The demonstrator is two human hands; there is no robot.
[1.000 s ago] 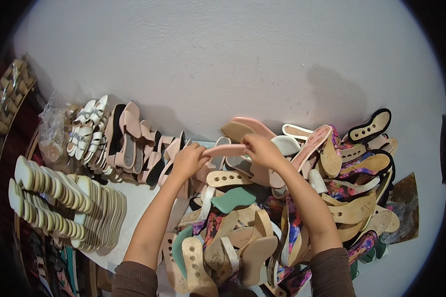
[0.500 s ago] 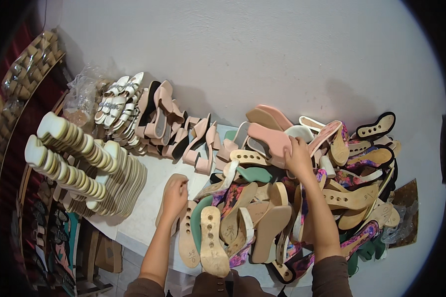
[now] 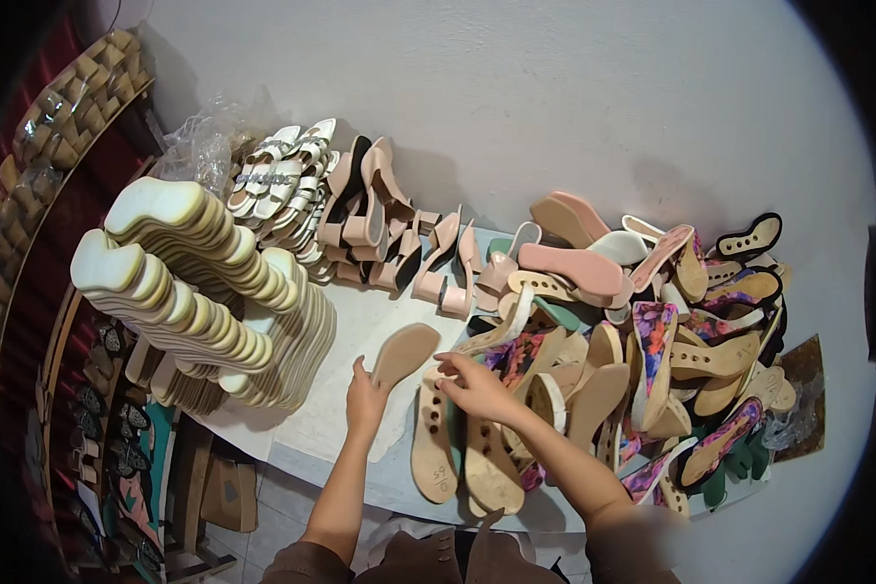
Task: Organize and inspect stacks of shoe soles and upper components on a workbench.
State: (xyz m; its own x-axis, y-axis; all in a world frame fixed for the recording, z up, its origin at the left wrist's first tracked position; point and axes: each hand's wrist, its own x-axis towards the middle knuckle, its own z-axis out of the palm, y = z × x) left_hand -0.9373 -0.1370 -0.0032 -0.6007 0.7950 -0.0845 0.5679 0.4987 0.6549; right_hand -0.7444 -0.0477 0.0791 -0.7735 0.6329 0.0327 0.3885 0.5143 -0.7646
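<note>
My left hand (image 3: pixel 364 399) is closed on the heel end of a tan shoe sole (image 3: pixel 407 352), which it holds tilted above the white tabletop. My right hand (image 3: pixel 475 385) reaches in from the right with fingers stretched out and nothing visible in them. Its fingertips hover beside the sole, over a beige insole (image 3: pixel 432 453) with a row of holes. A second holed insole (image 3: pixel 492 477) lies just below that hand. Farther back, a pink sole (image 3: pixel 571 270) rests on the heap of shoe parts.
Tall stacks of cream foot-shaped pieces (image 3: pixel 190 282) stand at the left. White strappy sandals (image 3: pixel 282 175) and pink heeled sandals (image 3: pixel 365 209) line the wall. Floral-covered soles (image 3: pixel 652 355) fill the right side. Shelves of shoes (image 3: pixel 117 438) stand at far left.
My right hand has let go of the pink sole and come left toward my left hand. My left hand has lifted the tan sole and turned it. The view has shifted.
</note>
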